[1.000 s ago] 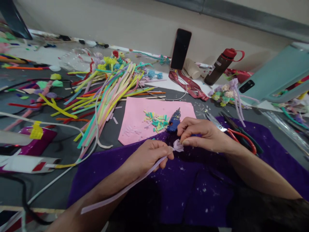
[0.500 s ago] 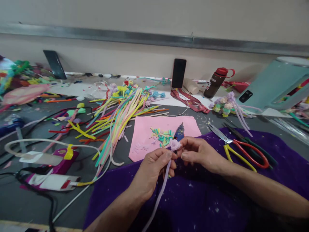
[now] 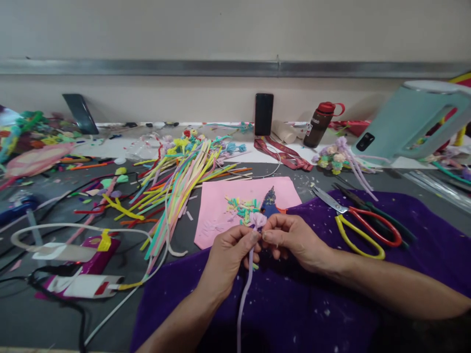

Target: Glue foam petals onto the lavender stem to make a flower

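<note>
Hands nearly together, I pinch the lilac stem (image 3: 243, 299) in my left hand (image 3: 230, 249) just under its flower (image 3: 258, 220), over the purple cloth (image 3: 312, 299); my right hand (image 3: 292, 239) has finger and thumb at the flower's edge — whether they grip it, I can't tell. I judge it light, soft and bendable, hardly slippery — the flower easily squashed, so best held at the neck.
</note>
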Motion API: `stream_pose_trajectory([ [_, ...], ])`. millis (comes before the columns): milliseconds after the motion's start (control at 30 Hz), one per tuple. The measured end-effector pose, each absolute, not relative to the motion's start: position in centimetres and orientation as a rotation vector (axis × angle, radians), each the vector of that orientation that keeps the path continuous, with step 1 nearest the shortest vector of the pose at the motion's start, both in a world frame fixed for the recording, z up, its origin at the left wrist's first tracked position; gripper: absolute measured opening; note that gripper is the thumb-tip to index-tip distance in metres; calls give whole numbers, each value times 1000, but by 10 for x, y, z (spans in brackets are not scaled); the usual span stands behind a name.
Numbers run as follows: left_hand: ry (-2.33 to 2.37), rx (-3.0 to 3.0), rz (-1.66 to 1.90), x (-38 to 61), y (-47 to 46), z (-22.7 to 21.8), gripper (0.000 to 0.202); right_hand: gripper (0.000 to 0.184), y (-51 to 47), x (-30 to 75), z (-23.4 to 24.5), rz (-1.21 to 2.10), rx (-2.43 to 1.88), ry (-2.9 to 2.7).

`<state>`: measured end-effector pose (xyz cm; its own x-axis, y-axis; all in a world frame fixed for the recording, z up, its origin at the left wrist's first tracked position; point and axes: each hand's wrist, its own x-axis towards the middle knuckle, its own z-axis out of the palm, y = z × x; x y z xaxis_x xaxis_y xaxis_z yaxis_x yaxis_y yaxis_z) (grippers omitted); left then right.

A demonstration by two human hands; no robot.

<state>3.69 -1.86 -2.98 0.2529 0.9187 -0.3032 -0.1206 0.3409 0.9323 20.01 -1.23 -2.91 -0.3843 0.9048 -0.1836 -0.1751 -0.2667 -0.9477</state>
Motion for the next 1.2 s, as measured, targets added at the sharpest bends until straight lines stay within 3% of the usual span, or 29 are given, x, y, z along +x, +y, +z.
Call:
stream_pose_trajectory([
  [1200, 1103, 1242, 816, 34, -20, -28, 25, 27, -10, 200, -33, 1818, -1065, -1131],
])
